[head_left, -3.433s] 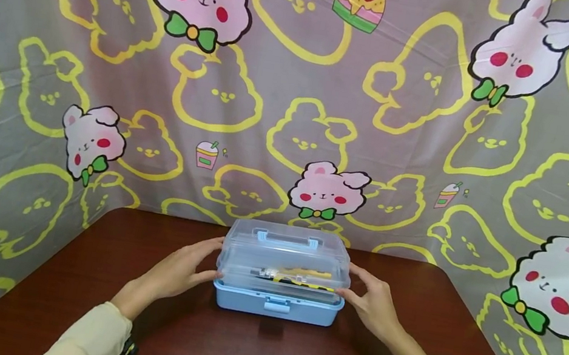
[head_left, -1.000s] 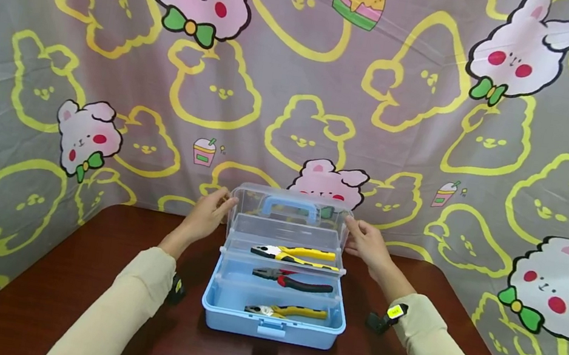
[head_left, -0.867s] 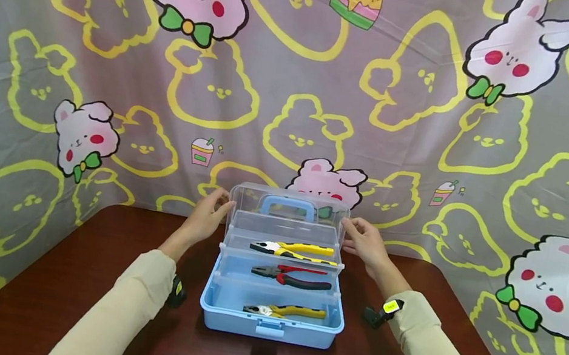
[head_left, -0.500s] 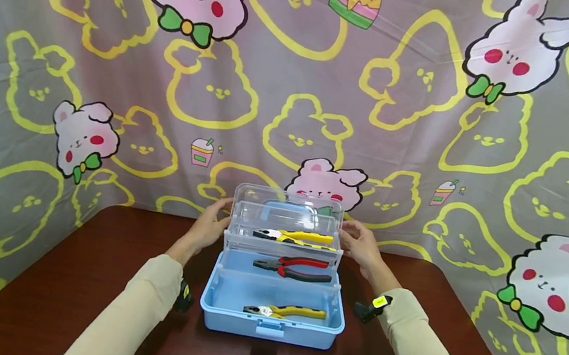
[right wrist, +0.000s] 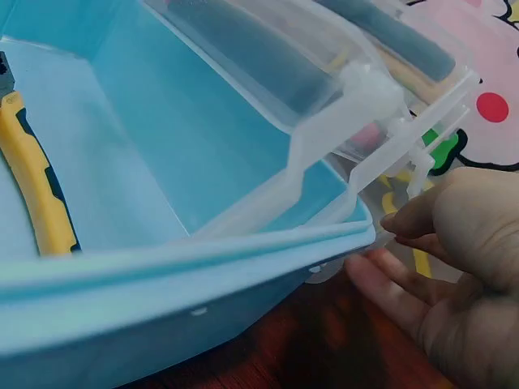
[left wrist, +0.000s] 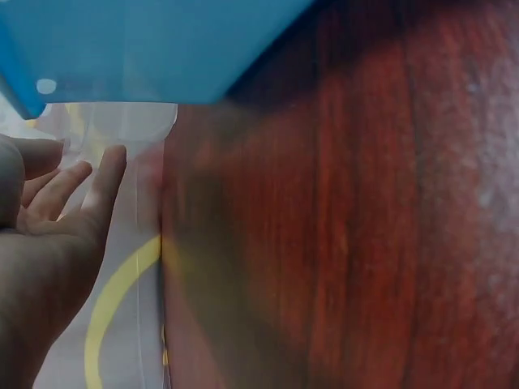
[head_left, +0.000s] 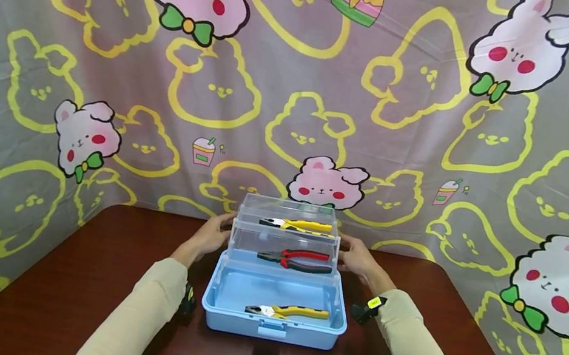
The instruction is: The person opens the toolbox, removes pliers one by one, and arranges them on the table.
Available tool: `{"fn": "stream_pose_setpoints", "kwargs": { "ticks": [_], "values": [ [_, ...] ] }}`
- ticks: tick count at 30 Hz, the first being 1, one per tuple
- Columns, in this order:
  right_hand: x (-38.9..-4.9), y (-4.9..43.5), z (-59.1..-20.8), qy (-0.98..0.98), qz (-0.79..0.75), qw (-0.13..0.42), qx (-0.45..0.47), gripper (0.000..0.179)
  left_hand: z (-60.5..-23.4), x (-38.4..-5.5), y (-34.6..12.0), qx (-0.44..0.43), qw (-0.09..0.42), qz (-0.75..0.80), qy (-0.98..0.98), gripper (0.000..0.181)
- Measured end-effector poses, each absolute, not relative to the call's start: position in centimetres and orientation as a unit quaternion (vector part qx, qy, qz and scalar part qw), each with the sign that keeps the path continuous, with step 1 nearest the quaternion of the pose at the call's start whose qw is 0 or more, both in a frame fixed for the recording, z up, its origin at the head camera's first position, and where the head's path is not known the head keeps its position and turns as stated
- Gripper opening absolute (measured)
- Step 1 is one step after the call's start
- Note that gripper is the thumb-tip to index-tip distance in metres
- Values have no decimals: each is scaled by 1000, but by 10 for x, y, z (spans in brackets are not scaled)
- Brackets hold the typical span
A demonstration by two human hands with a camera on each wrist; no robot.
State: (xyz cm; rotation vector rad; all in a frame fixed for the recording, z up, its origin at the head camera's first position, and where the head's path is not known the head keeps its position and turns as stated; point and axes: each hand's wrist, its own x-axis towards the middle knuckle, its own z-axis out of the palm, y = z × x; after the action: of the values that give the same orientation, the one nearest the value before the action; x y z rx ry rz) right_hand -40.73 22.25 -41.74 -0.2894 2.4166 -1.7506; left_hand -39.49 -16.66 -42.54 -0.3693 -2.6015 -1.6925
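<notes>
A light-blue toolbox (head_left: 219,321) stands on the table, its cantilever trays spread upward and back. My left hand (head_left: 206,236) is at the rear left corner, fingers and thumb about the edge of the clear lid (left wrist: 150,121), which hangs low behind the box. On the opposite corner, my right hand (head_left: 360,259) pinches the lid's other side, thumb above and fingers below in the right wrist view. Yellow-black pliers (head_left: 316,226) lie in the top tray, red-black pliers (head_left: 306,255) in the lower tray. Another yellow-handled pair of pliers (head_left: 300,312) rests in the bottom.
A dark red-brown wooden table (head_left: 79,294) carries the box. Close behind it hangs a grey curtain (head_left: 413,129) with cartoon rabbits. The front latch (head_left: 271,330) faces me.
Both hands have swung the clear lid up, back and down behind the box. The trays have risen and fanned out with it, exposing the bottom compartment and all the pliers.
</notes>
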Motion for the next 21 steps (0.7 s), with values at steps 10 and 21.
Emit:
{"fn": "stream_pose_setpoints", "kwargs": {
  "ticks": [10,21],
  "values": [
    [-406,230,-422,814,-549,160,-102,53,-432,-400,-169,-98,-80,-610,-782,52],
    [-408,229,-425,827,-535,155,-81,54,-431,-397,-167,-63,-82,-615,-782,53]
  ]
}}
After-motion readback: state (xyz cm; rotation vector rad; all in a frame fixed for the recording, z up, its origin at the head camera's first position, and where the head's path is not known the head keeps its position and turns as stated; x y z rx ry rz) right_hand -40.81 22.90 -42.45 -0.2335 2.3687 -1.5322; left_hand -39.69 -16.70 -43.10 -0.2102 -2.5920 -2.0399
